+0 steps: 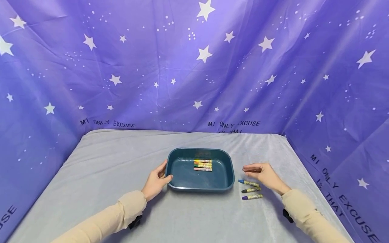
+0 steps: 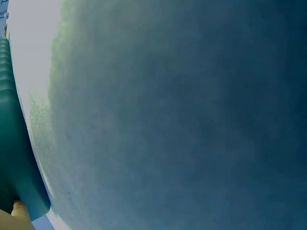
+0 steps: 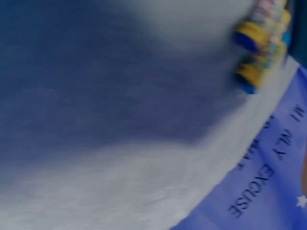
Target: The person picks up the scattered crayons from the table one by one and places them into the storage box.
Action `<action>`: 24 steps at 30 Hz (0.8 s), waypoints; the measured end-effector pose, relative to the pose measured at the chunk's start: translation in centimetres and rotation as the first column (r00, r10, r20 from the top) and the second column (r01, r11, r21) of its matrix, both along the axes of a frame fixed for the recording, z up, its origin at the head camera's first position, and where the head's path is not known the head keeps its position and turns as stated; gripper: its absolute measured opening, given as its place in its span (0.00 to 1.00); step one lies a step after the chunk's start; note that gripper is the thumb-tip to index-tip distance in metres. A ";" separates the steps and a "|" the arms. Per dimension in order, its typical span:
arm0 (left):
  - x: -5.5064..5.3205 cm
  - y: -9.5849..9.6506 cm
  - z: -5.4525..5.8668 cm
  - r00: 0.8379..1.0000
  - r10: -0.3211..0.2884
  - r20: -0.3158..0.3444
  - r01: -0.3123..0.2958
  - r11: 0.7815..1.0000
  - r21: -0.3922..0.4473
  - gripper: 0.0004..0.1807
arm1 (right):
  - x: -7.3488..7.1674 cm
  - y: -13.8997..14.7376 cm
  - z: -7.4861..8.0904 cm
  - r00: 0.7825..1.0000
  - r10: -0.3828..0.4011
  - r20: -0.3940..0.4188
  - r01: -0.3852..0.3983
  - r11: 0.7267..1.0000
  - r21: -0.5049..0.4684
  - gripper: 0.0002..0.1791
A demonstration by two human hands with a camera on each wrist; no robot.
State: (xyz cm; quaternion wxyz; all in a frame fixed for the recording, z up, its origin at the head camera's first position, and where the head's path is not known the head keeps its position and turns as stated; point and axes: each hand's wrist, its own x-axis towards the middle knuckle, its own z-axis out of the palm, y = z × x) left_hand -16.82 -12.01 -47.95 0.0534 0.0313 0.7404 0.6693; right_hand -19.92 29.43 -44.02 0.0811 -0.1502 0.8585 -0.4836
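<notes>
My left hand (image 1: 156, 182) grips the left end of a dark teal plastic tray (image 1: 200, 189), with its thumb over the rim. In the left wrist view only a fingertip (image 2: 20, 210) shows against the tray's teal wall (image 2: 19, 158). Several wax crayons (image 1: 203, 165) lie side by side inside the tray, toward its back right. Right of the tray, a blue crayon (image 1: 248, 183), a black crayon (image 1: 251, 190) and a purple crayon (image 1: 252, 197) rest on the cloth. My right hand (image 1: 264, 173) hovers just behind the blue crayon, fingers extended together, nothing visible in them.
Grey cloth (image 1: 97, 182) covers the table. Purple star-printed curtains (image 1: 176, 67) hang along the back and both sides. Two crayon ends (image 3: 254, 36) show blurred at the upper right of the right wrist view.
</notes>
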 end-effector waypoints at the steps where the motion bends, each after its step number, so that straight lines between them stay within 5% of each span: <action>1: 0.0 0.0 0.0 1.000 0.000 0.000 0.000 1.000 -0.005 0.39 | 0.0 0.3 -0.4 1.000 0.000 -0.001 0.000 1.000 0.011 0.17; 24: 0.1 0.0 -0.1 1.000 0.002 -0.008 -0.002 1.000 -0.009 0.39 | 0.5 2.5 -3.6 0.998 0.036 0.051 -0.041 0.995 0.092 0.22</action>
